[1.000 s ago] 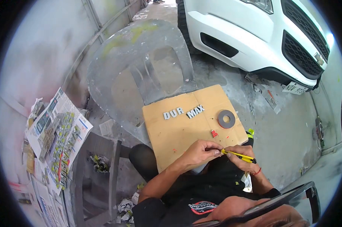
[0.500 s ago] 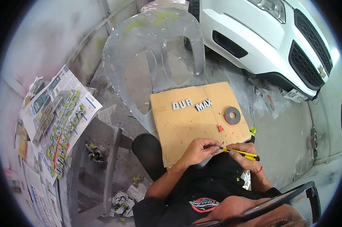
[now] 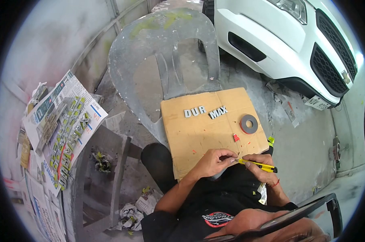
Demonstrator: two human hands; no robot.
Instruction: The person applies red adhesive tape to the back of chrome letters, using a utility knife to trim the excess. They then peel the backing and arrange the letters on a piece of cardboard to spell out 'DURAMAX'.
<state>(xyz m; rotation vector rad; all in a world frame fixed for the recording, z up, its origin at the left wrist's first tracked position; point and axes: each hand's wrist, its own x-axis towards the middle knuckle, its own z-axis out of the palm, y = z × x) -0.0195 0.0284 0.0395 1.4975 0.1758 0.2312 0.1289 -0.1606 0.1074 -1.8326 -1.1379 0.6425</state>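
My right hand point(image 3: 261, 166) grips a yellow box cutter point(image 3: 261, 165), its tip pointing left toward my other hand. With thumb and fingers pinched, my left hand point(image 3: 214, 162) meets that tip; whatever small thing is in the pinch is hidden. Both hands are over the near edge of a cardboard sheet point(image 3: 190, 135). Farther up on the sheet lie silver letters reading DUR point(image 3: 195, 111) and MAX point(image 3: 218, 113). A roll of dark grey tape with a reddish edge point(image 3: 253, 128) lies flat at the right. Near it is a small red piece point(image 3: 236, 138), with red scraps around.
A grey plastic chair point(image 3: 126, 48) is under the cardboard's far side. To the left, newspaper point(image 3: 94, 113) on a grey stool-like frame point(image 3: 122, 161) bears several green-edged letters point(image 3: 71, 137). A white car point(image 3: 267, 44) stands at the upper right. Crumpled paper point(image 3: 131, 215) lies on the floor.
My hands hold nearly the same place, with the cutter's tip still at my left fingers. The whole view has shifted very slightly; the letters and tape roll have stayed put on the cardboard.
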